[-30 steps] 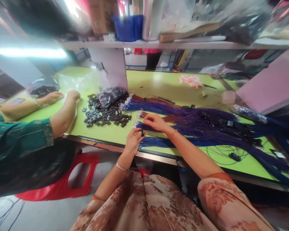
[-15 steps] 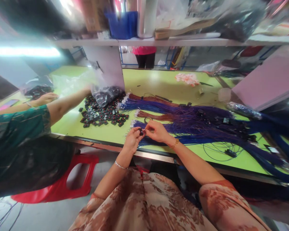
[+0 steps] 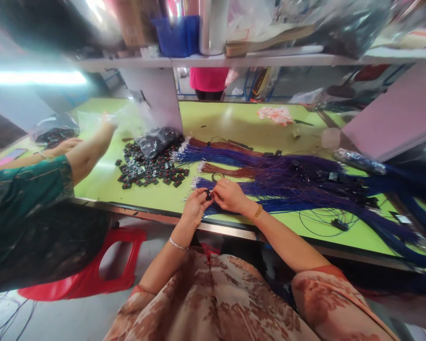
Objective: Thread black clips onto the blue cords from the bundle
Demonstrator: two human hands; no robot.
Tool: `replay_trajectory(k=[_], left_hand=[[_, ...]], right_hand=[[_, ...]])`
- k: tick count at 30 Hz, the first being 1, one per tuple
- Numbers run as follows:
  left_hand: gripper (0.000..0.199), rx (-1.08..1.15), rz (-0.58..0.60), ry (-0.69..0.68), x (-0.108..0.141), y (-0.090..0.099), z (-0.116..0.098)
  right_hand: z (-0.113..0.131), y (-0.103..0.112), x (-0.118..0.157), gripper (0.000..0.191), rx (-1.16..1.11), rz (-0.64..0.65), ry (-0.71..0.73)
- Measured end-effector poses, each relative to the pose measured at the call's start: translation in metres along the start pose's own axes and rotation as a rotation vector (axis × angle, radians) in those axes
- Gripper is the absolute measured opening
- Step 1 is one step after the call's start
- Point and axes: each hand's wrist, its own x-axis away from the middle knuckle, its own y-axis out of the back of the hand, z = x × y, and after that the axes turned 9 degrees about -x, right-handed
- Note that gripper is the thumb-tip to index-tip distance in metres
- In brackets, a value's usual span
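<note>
My left hand pinches a small black connector housing between thumb and fingers, above the front edge of the table. Right beside it, my right hand is closed with its fingertips at the housing; what it grips, perhaps a thin wire end, is too small to make out. Under and behind my hands lie bundles of blue and purple wires with pale metal tips at their left ends. A brown wire bundle runs among them. To the left spreads a heap of small black housings with red marks.
A co-worker's arm reaches over the green table at the left, near clear plastic bags. A dark filled bag lies on the heap. A shelf with a blue bin crosses above. A red stool stands lower left.
My right hand has turned slightly and drawn closer to the housing; my left hand stays in place. The co-worker's arm has moved left, away from the heap. A person behind the shelf has shifted.
</note>
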Motion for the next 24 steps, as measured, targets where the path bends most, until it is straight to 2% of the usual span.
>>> replay_trajectory(k=[5, 9, 18, 24], left_hand=[[0.019, -0.041, -0.036, 0.012, 0.000, -0.003, 0.003], [0.021, -0.085, -0.075, -0.031, 0.001, -0.006, 0.006], [0.022, -0.111, -0.087, -0.062, 0.002, -0.005, 0.003], [0.029, -0.187, -0.128, -0.076, 0.002, -0.007, 0.011]], right_hand=[[-0.002, -0.010, 0.003, 0.018, 0.082, -0.013, 0.082], [-0.003, -0.014, 0.005, 0.022, 0.082, -0.038, 0.086], [0.000, 0.000, 0.003, 0.016, -0.039, 0.055, -0.061], [0.007, -0.010, 0.004, 0.020, 0.061, 0.106, -0.127]])
